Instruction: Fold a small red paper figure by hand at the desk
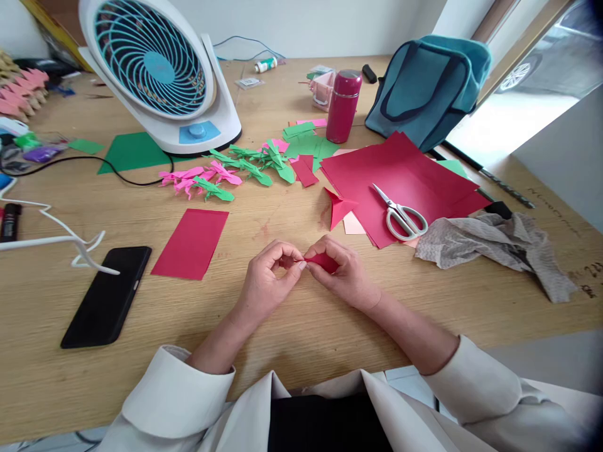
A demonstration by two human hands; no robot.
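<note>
Between my two hands is a small piece of folded red paper (325,261), held just above the table near its front. My left hand (273,273) pinches its left tip between thumb and forefinger. Wrapped over the wider end, my right hand (342,271) hides much of the paper, so its full shape cannot be made out. A flat red paper rectangle (191,243) lies to the left of my hands. Beyond my right hand stands another folded red paper piece (340,207), pointed at its ends, beside a stack of red sheets (362,169).
White-handled scissors (406,221) rest on the red sheets, with a crumpled cloth (494,245) to their right. Pink and green folded paper figures (249,166) lie ahead. A phone (108,295), a fan (160,75), a red flask (343,107) and a blue bag (428,88) stand around.
</note>
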